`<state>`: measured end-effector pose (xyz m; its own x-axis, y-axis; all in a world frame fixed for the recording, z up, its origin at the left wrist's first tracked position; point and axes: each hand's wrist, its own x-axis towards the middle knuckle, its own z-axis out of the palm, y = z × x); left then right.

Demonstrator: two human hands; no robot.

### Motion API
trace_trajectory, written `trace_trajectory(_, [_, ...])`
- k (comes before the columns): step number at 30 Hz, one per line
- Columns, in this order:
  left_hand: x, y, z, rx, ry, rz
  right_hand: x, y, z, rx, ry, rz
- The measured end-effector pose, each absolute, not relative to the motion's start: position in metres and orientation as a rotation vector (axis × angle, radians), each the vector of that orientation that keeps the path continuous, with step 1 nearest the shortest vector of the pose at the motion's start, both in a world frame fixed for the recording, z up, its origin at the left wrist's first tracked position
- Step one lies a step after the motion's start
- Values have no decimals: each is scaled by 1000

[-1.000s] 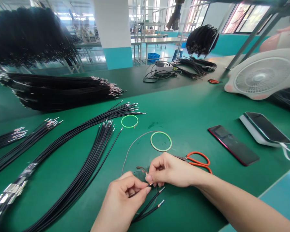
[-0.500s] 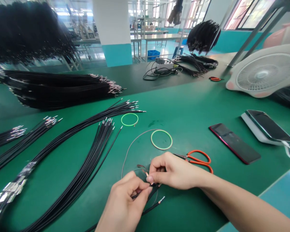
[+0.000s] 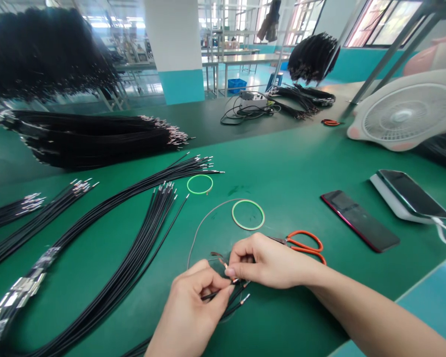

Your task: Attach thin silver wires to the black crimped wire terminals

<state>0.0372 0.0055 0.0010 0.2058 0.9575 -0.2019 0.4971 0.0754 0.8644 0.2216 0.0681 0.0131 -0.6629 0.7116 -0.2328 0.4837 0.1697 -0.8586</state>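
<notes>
My left hand (image 3: pixel 196 305) is closed in a pinch around a black cable (image 3: pixel 208 296) near its end. Against it, my right hand (image 3: pixel 262 262) pinches a thin copper-coloured strand (image 3: pixel 222 260) at the cable's tip; the fingertips hide the exact contact. Below the hands lie more black cables with a bare metal end (image 3: pixel 245 299). A thin wire curves away from the hands toward a green ring of wire (image 3: pixel 233 214) on the green table. Beside my right wrist rest orange-handled scissors (image 3: pixel 305 241), their blades partly hidden.
Bundles of black cables (image 3: pixel 134 258) spread across the left, with a thick coil (image 3: pixel 89 139) behind. A second green ring (image 3: pixel 199 184) lies mid-table. To the right are a phone (image 3: pixel 359 220), another phone on a white block (image 3: pixel 412 193) and a white fan (image 3: pixel 401 114).
Both hands stay nearly in place, still pinching together. The loose cable end below them has shifted slightly up and left.
</notes>
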Motion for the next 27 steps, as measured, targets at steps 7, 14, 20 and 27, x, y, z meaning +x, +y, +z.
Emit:
trace_trajectory(7, [38, 8, 1, 1551, 1414, 653, 222, 66, 15, -1113, -2283, 1361])
trace_trajectory(14, [44, 14, -3, 1048, 1383, 670, 226, 70, 18, -783, -2373, 1140])
trace_trajectory(20, [41, 17, -7, 872, 1292, 713, 228, 72, 11, -661, -2446, 858])
trace_trajectory(27, [39, 22, -4, 836, 1310, 740, 234, 74, 23, -855, -2218, 905])
